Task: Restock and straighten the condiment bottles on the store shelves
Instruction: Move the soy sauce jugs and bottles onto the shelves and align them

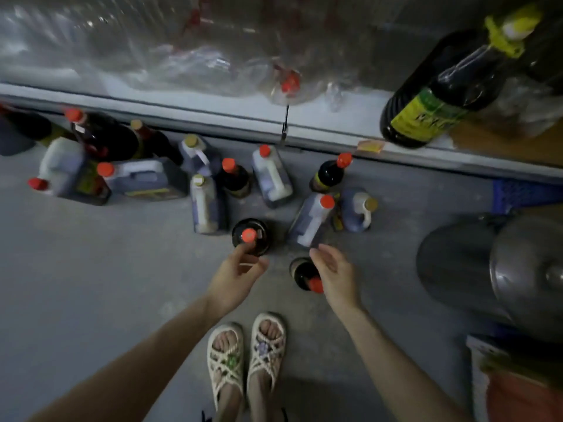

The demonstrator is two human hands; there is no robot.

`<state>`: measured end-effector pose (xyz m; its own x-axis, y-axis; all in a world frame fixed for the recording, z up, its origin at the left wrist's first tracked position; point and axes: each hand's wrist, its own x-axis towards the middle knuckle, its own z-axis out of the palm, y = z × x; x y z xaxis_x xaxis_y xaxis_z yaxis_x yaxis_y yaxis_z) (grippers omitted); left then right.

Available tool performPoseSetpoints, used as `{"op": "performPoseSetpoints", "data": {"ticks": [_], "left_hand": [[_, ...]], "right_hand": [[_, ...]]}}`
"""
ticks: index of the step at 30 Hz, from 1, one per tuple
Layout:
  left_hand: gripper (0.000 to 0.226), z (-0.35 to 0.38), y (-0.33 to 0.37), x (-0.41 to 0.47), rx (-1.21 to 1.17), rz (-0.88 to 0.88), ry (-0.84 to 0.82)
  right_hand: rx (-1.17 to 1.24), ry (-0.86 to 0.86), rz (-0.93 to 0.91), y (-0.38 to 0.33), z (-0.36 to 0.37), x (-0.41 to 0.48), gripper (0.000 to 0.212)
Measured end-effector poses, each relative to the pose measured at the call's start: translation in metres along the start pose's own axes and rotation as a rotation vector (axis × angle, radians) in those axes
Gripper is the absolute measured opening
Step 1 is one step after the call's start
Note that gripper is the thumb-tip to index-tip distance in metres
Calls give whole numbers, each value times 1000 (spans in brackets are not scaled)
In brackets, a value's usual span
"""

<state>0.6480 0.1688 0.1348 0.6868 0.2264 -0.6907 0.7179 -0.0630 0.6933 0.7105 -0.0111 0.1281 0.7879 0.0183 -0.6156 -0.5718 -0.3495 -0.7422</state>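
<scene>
Several dark condiment bottles and jugs with red or gold caps stand on the grey floor below a white shelf edge (pixel 213 112). My left hand (pixel 240 275) reaches down over a round dark bottle with a red cap (pixel 250 236), fingertips just at its cap, fingers loosely spread and holding nothing. My right hand (pixel 333 274) hovers with relaxed fingers above another dark red-capped bottle (pixel 304 275), which it partly hides. A tall jug with a red cap (pixel 312 219) stands just beyond my right hand. A large dark bottle with a yellow cap and green-yellow label (pixel 441 95) stands on the shelf at right.
Crumpled clear plastic wrap (pixel 182 56) lies along the shelf. A big metal pot with a lid (pixel 502 269) stands on the floor at right, a blue crate (pixel 524 193) behind it. My sandalled feet (pixel 246 357) stand just behind the bottles. A price tag (pixel 370 146) hangs on the shelf edge.
</scene>
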Motion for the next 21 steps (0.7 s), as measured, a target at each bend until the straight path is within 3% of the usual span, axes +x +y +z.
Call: {"op": "performPoseSetpoints", "data": {"ticks": [10,15,21], "left_hand": [[44,29,-92,41,68,-130,-84],[46,41,-115,60,94,-136,-94],[45,50,-133,82,109,-137,-117]], "right_hand": [[-102,121,129,126,17,21,48],[17,248,103,158,32,33,47],[103,326,22,181,42,54,30]]}}
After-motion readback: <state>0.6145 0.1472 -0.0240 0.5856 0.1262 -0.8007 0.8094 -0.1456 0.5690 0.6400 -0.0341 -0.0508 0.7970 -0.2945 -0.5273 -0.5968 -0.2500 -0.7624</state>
